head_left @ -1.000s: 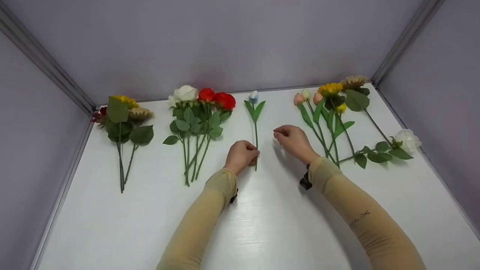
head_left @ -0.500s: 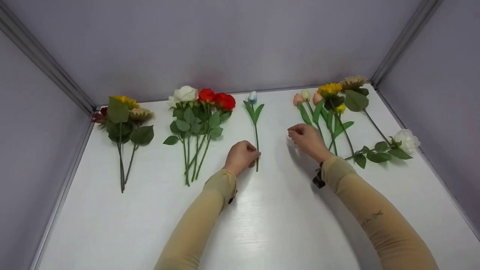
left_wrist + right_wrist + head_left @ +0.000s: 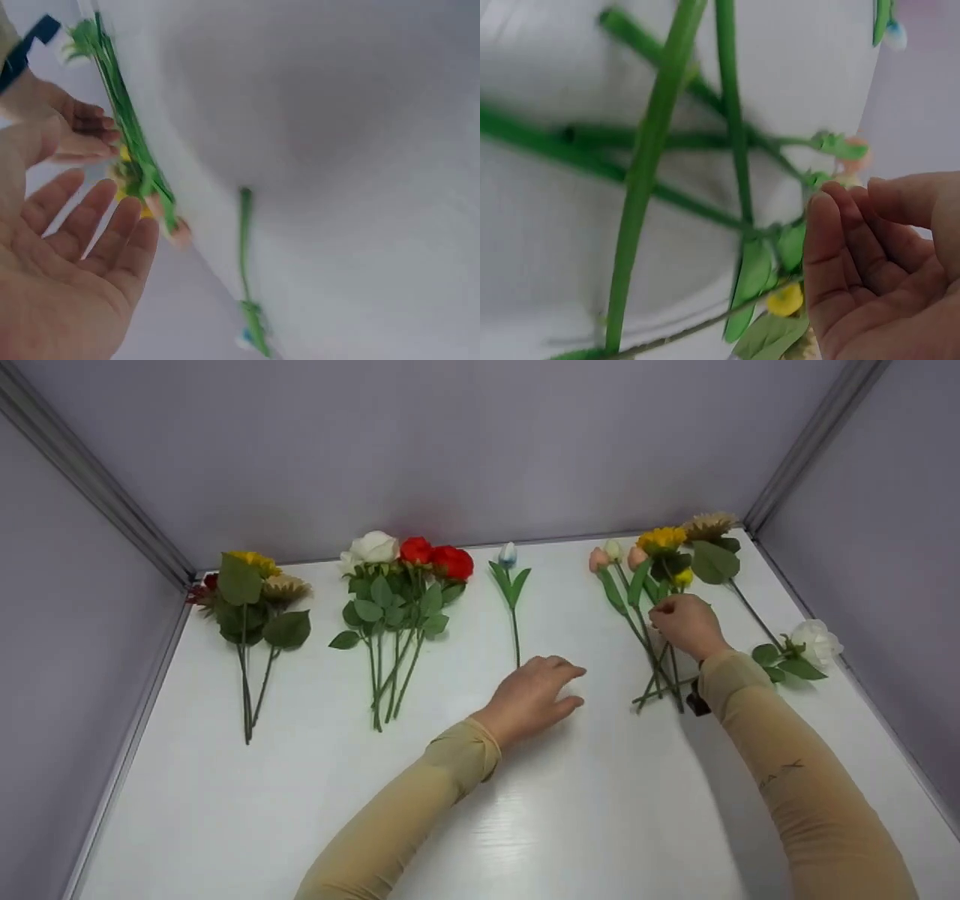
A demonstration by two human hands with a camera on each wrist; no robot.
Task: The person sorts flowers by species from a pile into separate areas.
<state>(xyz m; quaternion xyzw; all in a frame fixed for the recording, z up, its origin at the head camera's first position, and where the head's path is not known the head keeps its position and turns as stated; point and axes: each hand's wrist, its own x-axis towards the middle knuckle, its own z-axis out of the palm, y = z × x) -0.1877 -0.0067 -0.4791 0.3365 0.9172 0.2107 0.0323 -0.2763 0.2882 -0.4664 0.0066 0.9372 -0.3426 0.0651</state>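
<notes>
A blue-and-white tulip (image 3: 515, 619) lies on the white table, its lower stem hidden behind my left hand (image 3: 529, 697). That hand has its fingers spread and holds nothing; its palm shows bare in the left wrist view. Over the right-hand pile hovers my right hand (image 3: 688, 626), with loosely bent fingers and nothing between them in the right wrist view. The pile has pink tulips (image 3: 598, 559), a pale tulip (image 3: 613, 549), a yellow tulip (image 3: 785, 298), a sunflower (image 3: 661, 540), a beige flower (image 3: 709, 525) and a white rose (image 3: 816, 643). Their green stems cross beneath my right hand.
White and red roses (image 3: 452, 562) lie left of the blue tulip. Further left is a bunch with a sunflower (image 3: 255, 562), a beige flower (image 3: 285, 589) and a dark red flower (image 3: 201, 592). Grey panels (image 3: 480, 442) wall the table (image 3: 187, 810) at the back and both sides.
My left hand has let go of the blue tulip's stem, spread its fingers and shifted right. My right hand has travelled right, from beside the pile to above its stems.
</notes>
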